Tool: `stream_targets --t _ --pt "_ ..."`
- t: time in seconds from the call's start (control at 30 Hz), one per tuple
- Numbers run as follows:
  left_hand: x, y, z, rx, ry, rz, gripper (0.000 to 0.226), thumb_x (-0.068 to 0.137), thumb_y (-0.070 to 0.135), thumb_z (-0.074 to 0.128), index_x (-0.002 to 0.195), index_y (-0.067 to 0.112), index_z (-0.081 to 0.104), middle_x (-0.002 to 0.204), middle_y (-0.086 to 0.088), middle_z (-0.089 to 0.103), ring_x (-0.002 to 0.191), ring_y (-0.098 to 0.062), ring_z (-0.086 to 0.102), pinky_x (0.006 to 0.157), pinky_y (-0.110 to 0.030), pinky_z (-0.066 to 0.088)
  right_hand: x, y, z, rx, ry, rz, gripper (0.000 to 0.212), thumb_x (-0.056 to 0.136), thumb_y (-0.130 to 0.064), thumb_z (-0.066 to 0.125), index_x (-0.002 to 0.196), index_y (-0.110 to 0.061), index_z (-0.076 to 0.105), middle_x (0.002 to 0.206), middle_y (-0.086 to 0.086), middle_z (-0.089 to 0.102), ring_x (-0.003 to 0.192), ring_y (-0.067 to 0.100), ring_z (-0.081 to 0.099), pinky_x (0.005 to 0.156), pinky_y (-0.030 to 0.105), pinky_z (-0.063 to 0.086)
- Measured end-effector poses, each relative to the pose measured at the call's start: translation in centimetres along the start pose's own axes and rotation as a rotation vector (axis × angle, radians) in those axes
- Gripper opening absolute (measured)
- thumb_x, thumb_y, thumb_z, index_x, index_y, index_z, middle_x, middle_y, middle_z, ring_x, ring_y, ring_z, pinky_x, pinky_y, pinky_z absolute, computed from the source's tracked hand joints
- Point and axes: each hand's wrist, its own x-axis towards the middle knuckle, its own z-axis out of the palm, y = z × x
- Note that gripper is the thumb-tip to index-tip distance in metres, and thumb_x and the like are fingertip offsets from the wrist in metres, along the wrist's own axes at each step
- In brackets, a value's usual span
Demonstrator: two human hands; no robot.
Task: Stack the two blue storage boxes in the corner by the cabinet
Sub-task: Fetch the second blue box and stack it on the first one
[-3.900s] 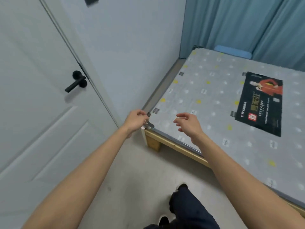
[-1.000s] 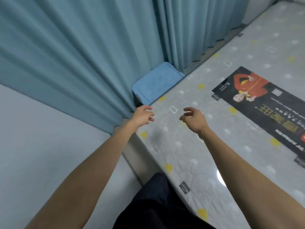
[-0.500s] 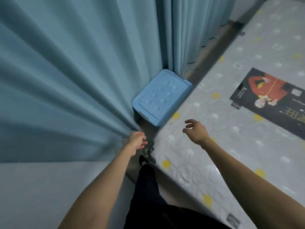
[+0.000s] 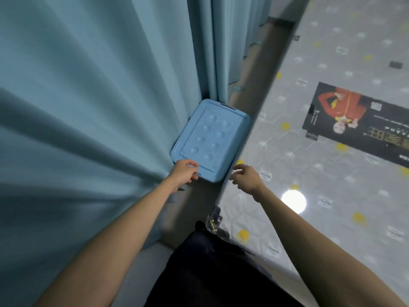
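Note:
One light blue storage box [image 4: 210, 140] with a dimpled lid sits on the floor, wedged between the teal curtain and the bed. My left hand [image 4: 184, 172] rests at the box's near left corner, fingers curled at the rim; whether it grips the rim is unclear. My right hand [image 4: 244, 177] hovers open just right of the box's near edge, over the mattress border, touching nothing. No second blue box and no cabinet are in view.
A teal curtain [image 4: 99, 96] hangs along the left, pressing on the box. The plastic-wrapped mattress [image 4: 332, 173] with a dark label [image 4: 365, 120] fills the right. A narrow strip of floor [image 4: 254, 80] runs between them. My dark trouser leg [image 4: 210, 269] is below.
I have moved closer along the gap; the box now lies right under my hands. My left hand left the curtain and reached the box's near corner; my right hand came nearer the box.

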Motion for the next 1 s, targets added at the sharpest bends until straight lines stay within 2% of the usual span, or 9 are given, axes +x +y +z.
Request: stream_targets --t 0.2,0.33,0.47,0.57,0.67,0.8,0.87,0.93,1.0 --pt "1.1 -2.7 -2.0 0.098 -0.01 -0.031 0.019 0.09 -0.001 0.054 0.095 0.013 0.065 0.078 -0.004 0.063 0.064 -0.014 0.059 0.045 -0.011 0.041 3.9 -1.4 2.0 0.071 -0.004 0.022 0.037 0.084 -0.015 0.068 0.12 -0.013 0.063 0.094 0.01 0.071 0.087 0.028 0.068 0.077 0.037 0.053" --pt "6.3 -3.6 -3.4 0.246 -0.11 -0.062 0.021 0.09 -0.002 0.053 0.089 0.016 0.065 0.08 -0.004 0.065 0.067 -0.015 0.06 0.054 -0.015 0.042 8.2 -1.2 4.9 0.165 0.011 0.099 0.047 0.07 -0.026 0.065 0.116 -0.017 0.063 0.098 0.01 0.068 0.085 0.028 0.064 0.079 0.038 0.054" --pt "14.0 -3.2 -3.7 0.327 -0.165 -0.1 0.014 0.091 0.001 0.056 0.094 0.011 0.065 0.073 -0.004 0.061 0.064 -0.015 0.057 0.056 -0.018 0.045 13.2 -0.4 7.4 0.317 0.112 0.261 0.038 0.081 -0.014 0.07 0.118 -0.01 0.065 0.098 0.014 0.069 0.077 0.028 0.067 0.075 0.039 0.055" --pt "19.4 -3.1 -3.6 0.373 -0.223 -0.15 0.015 0.088 0.006 0.059 0.078 0.016 0.066 0.072 -0.005 0.063 0.065 -0.019 0.059 0.059 -0.019 0.045 16.6 -0.7 9.3 0.442 0.16 0.362 0.037 0.083 -0.007 0.067 0.12 -0.003 0.063 0.083 0.014 0.065 0.063 0.024 0.061 0.057 0.033 0.047" --pt "25.0 -4.3 -3.0 0.348 -0.181 -0.204 0.017 0.081 0.007 0.058 0.067 0.015 0.062 0.07 -0.006 0.061 0.07 -0.021 0.058 0.067 -0.029 0.045 21.3 -1.0 11.7 0.612 0.168 0.44 0.022 0.088 -0.005 0.062 0.109 -0.007 0.064 0.085 0.01 0.062 0.066 0.021 0.063 0.058 0.029 0.049" --pt "31.6 -7.9 -0.5 0.304 -0.136 -0.3 0.005 0.08 0.008 0.061 0.083 0.006 0.064 0.077 -0.013 0.064 0.073 -0.025 0.061 0.06 -0.029 0.045 27.5 0.4 15.8 0.705 0.215 0.497 0.007 0.089 -0.01 0.06 0.09 -0.011 0.066 0.086 0.004 0.065 0.075 0.021 0.067 0.071 0.033 0.055" --pt "33.4 -9.8 0.4 0.223 -0.081 -0.406 0.033 0.076 0.012 0.061 0.107 0.001 0.064 0.093 -0.021 0.07 0.086 -0.033 0.07 0.06 -0.03 0.053 29.7 1.8 17.6 0.657 0.213 0.55 0.008 0.088 -0.015 0.063 0.092 -0.01 0.068 0.082 0.003 0.064 0.07 0.022 0.064 0.072 0.037 0.057" --pt "35.7 -12.2 1.5 0.12 -0.059 -0.507 0.035 0.088 0.008 0.055 0.122 0.002 0.058 0.089 -0.01 0.064 0.073 -0.02 0.063 0.05 -0.019 0.046 32.2 4.7 19.6 0.622 0.206 0.664 0.018 0.085 -0.021 0.065 0.097 -0.007 0.067 0.081 0.007 0.063 0.07 0.024 0.063 0.076 0.042 0.06" --pt "38.3 -14.7 2.0 0.047 -0.008 -0.578 0.017 0.096 0.006 0.05 0.11 0.013 0.055 0.088 -0.002 0.052 0.064 -0.011 0.045 0.052 -0.022 0.042 34.4 7.6 21.3 0.649 0.189 0.778 0.033 0.08 -0.026 0.067 0.106 -0.005 0.064 0.088 0.011 0.065 0.072 0.026 0.062 0.071 0.043 0.06"
